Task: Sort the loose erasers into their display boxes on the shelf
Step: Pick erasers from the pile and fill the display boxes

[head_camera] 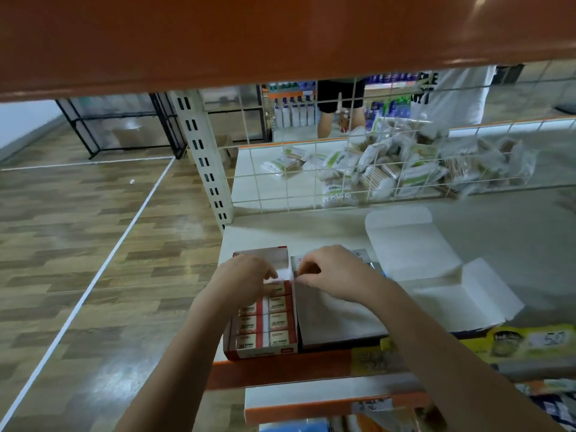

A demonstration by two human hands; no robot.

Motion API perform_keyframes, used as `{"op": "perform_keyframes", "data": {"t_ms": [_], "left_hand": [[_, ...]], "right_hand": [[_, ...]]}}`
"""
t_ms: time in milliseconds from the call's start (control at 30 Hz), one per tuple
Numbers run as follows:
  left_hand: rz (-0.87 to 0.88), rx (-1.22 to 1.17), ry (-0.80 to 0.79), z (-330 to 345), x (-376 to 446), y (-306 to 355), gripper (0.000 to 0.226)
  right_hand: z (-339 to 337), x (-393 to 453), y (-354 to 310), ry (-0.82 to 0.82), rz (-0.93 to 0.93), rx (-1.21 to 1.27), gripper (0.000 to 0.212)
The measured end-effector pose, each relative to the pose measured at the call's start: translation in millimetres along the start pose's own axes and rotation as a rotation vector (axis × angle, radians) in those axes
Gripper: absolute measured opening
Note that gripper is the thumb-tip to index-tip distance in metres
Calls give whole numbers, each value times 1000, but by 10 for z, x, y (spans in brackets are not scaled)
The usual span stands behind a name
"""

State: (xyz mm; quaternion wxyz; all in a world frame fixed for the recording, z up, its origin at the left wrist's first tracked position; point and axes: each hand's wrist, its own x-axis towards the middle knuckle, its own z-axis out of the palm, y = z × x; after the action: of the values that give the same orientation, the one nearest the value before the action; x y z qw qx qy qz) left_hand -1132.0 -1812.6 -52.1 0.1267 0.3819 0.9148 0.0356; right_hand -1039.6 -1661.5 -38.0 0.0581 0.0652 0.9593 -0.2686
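Observation:
A red display box stands at the shelf's front left corner, with rows of red-and-white 2B erasers lying in it. Its far part holds none. My left hand reaches into the box from the left, fingers curled at an eraser in the farthest row. My right hand comes in from the right and pinches something small and white at the box's right wall, where a second, grey-white box stands alongside. What exactly each hand holds is blurred.
An opened white carton with spread flaps lies on the shelf to the right. A wire grid backs the shelf, with bagged goods piled behind it. An orange shelf hangs low overhead. Wooden floor lies left; a person stands beyond.

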Motion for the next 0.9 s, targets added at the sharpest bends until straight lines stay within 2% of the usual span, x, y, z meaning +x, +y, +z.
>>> {"op": "perform_keyframes", "data": {"t_ms": [67,167,333,467,633,900], "left_hand": [[9,-12,48,-109,39,79,28],[45,-18,171,-292,189,337,27],[239,60,276,-442,583,1166,35],[370,166,275,-385,909,1930,44],[506,202,231,-242,1229,2907,49],[677,224,162,84,1609,4358,51]], "right_hand": [[-133,-22,46,54,-26,11,20],[-377,-70,194,138,-46,-54,27],[-788,-283,723,279,35,-220,35],[-1056,-620,1390,305,191,-317,40],[-1319,-1209,2202,345,396,-316,42],[-1609,-2031,3322,390,596,-331,44]]}}
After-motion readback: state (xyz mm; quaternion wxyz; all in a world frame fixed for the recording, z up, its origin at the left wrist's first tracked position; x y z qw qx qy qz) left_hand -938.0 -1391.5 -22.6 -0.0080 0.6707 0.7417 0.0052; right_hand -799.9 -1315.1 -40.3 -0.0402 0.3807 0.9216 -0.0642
